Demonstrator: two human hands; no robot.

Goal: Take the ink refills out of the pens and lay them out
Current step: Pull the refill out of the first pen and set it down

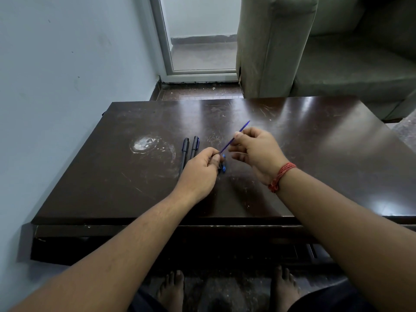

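White ring mark [144, 144]: a scuffed pale stain on the dark table [315, 136], left of centre in the frame.
Two capped pens [189, 152]: lying side by side, just right of the stain, pointing up the frame, not yet opened; their lower ends pass behind the left hand.
Left hand [200, 170]: centre of the frame, fingers curled, pinching the lower end of the refill between thumb and fingertips; whether a pen barrel is also in the palm cannot be told.
Blue pen parts [223, 164]: small pieces on the table just right of the left hand, partly hidden.
Ink refill [227, 146]: a thin blue rod slanting from the left hand up to the right, through the right hand's grip, its tip free above the table.
Right hand [252, 149]: right of centre, thumb and forefinger pinching the refill mid-length, other fingers loosely curled; a red thread band [281, 176] sits on the wrist.
Handling: the refill looks very light, narrow and slightly bendy, likely to roll on the glossy top; best held near mid-length with a gentle pinch and set down flat, away from the writing tip, which may smear.
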